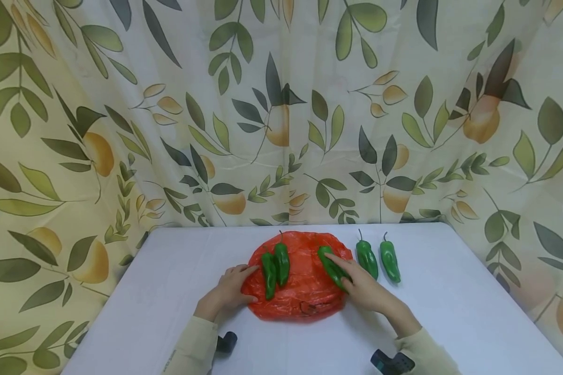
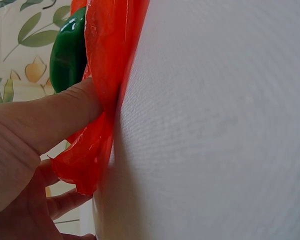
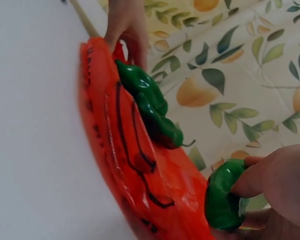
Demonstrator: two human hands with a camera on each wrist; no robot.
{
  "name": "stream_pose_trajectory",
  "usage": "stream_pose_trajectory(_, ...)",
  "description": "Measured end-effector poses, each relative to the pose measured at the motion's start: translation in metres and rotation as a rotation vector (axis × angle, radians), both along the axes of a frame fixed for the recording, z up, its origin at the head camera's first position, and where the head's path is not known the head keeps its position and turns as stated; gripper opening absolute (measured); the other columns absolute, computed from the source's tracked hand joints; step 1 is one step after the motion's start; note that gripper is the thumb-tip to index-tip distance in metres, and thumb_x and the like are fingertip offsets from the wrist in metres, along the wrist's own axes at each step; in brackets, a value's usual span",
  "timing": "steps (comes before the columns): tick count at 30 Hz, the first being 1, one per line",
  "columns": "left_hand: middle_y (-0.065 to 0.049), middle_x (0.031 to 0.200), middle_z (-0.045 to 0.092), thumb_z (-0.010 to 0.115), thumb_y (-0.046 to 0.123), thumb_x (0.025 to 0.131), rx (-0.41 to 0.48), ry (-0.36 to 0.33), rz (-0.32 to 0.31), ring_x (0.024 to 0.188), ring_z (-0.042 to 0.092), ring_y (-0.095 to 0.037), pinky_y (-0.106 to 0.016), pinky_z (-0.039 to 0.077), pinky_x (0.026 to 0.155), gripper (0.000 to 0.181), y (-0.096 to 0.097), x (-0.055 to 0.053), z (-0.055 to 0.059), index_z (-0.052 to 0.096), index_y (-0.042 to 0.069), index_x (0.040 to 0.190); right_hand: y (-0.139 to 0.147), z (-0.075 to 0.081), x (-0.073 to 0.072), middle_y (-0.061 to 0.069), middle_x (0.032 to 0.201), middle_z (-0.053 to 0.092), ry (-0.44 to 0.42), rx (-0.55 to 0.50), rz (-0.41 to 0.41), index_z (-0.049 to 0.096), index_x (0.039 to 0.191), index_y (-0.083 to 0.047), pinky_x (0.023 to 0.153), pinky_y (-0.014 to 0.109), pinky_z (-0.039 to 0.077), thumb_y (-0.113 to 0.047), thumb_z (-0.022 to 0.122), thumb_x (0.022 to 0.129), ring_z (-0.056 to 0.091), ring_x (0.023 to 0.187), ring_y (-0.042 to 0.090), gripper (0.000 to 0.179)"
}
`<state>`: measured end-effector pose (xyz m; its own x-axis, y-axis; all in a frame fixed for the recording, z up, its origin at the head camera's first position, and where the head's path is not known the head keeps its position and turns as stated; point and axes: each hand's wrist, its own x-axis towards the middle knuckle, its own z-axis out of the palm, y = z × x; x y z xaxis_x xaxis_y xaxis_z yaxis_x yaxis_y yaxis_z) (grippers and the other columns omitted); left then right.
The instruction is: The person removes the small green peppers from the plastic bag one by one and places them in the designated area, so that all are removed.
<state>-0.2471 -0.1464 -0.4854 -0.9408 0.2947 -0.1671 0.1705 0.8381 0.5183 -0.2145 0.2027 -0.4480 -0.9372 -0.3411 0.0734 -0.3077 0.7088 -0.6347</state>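
A red plastic bag (image 1: 305, 299) lies spread flat on the white table. My left hand (image 1: 232, 286) holds the bag's left edge, thumb on the near side and fingers farther back; in the left wrist view a fold of red plastic shows between them. Two green peppers, one nearer (image 1: 269, 276) and one farther (image 1: 282, 263), lie side by side on the left part of the bag. My right hand (image 1: 363, 286) grips another green pepper (image 3: 222, 192) between thumb and fingers, over the bag's right side. Dark markings show on the bag in the right wrist view.
Two more green peppers, one close to the bag (image 1: 367, 259) and one farther right (image 1: 390, 259), lie on the white table (image 1: 455, 312), stems pointing back. Behind the table hangs a curtain (image 1: 309, 114) printed with leaves and fruit.
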Motion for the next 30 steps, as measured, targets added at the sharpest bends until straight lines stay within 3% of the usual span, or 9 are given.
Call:
stream_pose_trajectory(7, -0.013, 0.155, 0.044, 0.084, 0.031, 0.083, 0.005, 0.004, -0.009, 0.143, 0.037, -0.037, -0.064, 0.047, 0.106, 0.081, 0.000, -0.001, 0.001, 0.045, 0.021, 0.153, 0.017, 0.008, 0.001, 0.025, 0.135, 0.053, 0.028, 0.028, -0.053, 0.038, 0.157, -0.021, 0.092, 0.053, 0.059, 0.003, 0.052, 0.098, 0.056, 0.118, 0.037, 0.065)
stream_pose_trajectory(15, -0.013, 0.155, 0.043, 0.083, 0.031, 0.083, 0.000, 0.002, -0.006, 0.143, 0.036, -0.038, -0.065, 0.047, 0.106, 0.081, 0.000, -0.001, -0.003, 0.045, 0.022, 0.153, 0.036, 0.013, -0.002, 0.030, 0.134, 0.056, 0.122, 0.017, -0.104, 0.039, 0.156, -0.016, 0.084, 0.051, 0.059, 0.006, 0.049, 0.096, 0.056, 0.109, 0.035, 0.065)
stream_pose_trajectory(30, -0.015, 0.155, 0.043, 0.083, 0.029, 0.084, 0.009, 0.011, -0.024, 0.143, 0.037, -0.039, -0.065, 0.043, 0.109, 0.080, -0.001, 0.000, -0.002, 0.045, 0.020, 0.153, 0.057, 0.020, -0.006, 0.035, 0.139, 0.047, 0.107, 0.004, -0.134, 0.032, 0.158, -0.012, 0.087, 0.064, 0.057, 0.006, 0.047, 0.097, 0.053, 0.116, 0.049, 0.065)
